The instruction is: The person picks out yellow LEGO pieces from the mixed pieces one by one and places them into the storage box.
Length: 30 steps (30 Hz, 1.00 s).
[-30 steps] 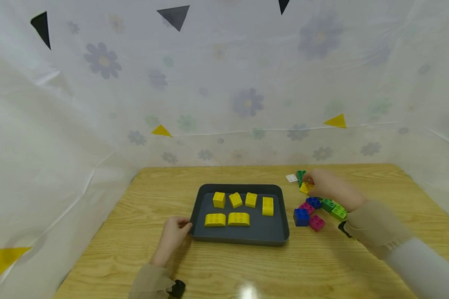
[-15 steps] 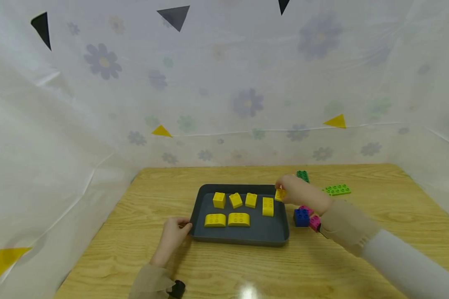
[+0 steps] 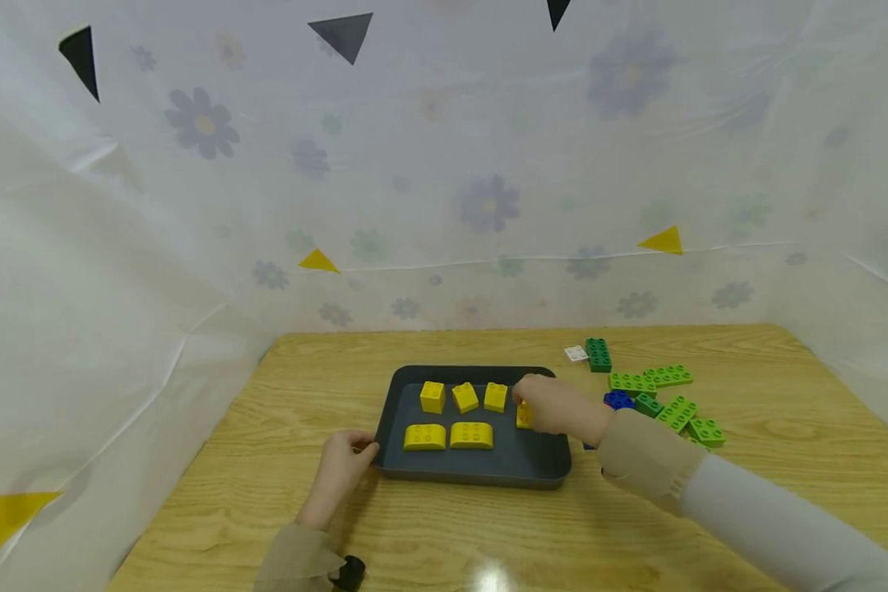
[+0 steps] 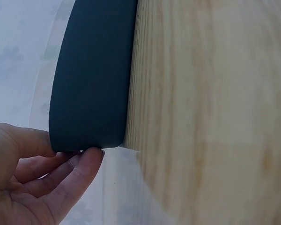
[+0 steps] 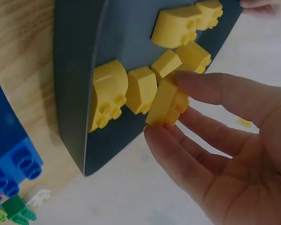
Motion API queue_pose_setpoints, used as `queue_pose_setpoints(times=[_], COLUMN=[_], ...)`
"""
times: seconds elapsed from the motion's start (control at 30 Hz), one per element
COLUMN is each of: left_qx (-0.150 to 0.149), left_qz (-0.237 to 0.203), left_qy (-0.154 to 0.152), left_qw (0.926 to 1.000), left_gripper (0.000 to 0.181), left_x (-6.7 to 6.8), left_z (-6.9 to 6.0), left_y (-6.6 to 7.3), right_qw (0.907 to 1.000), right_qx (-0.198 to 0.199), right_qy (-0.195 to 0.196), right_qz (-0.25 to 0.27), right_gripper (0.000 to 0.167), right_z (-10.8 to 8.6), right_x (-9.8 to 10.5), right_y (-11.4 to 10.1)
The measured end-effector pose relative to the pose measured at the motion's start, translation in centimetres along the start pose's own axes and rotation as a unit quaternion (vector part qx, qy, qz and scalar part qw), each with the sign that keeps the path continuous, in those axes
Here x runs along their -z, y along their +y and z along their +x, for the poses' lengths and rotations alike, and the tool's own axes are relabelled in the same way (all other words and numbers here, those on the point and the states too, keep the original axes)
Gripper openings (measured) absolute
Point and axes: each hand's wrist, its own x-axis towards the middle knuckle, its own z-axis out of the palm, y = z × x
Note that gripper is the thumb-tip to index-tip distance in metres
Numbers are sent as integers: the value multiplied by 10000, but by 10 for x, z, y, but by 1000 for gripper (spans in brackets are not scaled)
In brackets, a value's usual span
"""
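Note:
In the head view my left hand (image 3: 344, 464) is at the left edge of a dark grey tray (image 3: 474, 475). In the left wrist view, its thumb and fingertips hold the tray's corner. My right hand (image 3: 562, 407) is over the tray's right part. Between thumb and fingers it pinches a small yellow building brick (image 5: 161, 101), studs toward the palm, clear in the right wrist view. Several yellow bricks lie in the tray, among them a rounded brick (image 3: 471, 436) and a small brick (image 3: 465, 397). Another yellow brick (image 3: 523, 416) is partly hidden by the right hand.
Right of the tray lie loose bricks: a dark green brick (image 3: 598, 354), light green bricks (image 3: 668, 376), a blue brick (image 3: 618, 400) and a white piece (image 3: 575, 353). The right forearm covers part of this pile. A patterned white curtain (image 3: 444, 164) hangs behind the wooden table (image 3: 303, 370).
My right hand has picked up the yellow brick from near the dark green brick and carried it left over the tray. The left hand and tray have stayed in place.

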Motion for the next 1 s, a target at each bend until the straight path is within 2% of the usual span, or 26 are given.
queue_pose_setpoints(times=[0.27,0.57,1.0], left_qx=[92,73,-25], left_qz=[-19,6,88], left_qy=[-46,-42,9], left_qw=[9999,10000,10000], left_gripper=[19,19,19], left_x=[0,1,1], left_z=[0,-1,0], left_y=[1,1,0], right_qw=[9982,9966,9919], right_qx=[-386,-268,-559], right_qy=[-456,-725,-1058], right_qz=[-4,-283,-430], right_gripper=[28,19,17], right_z=[12,15,24], right_x=[-17,-22,-30], right_y=[-8,-16,-17])
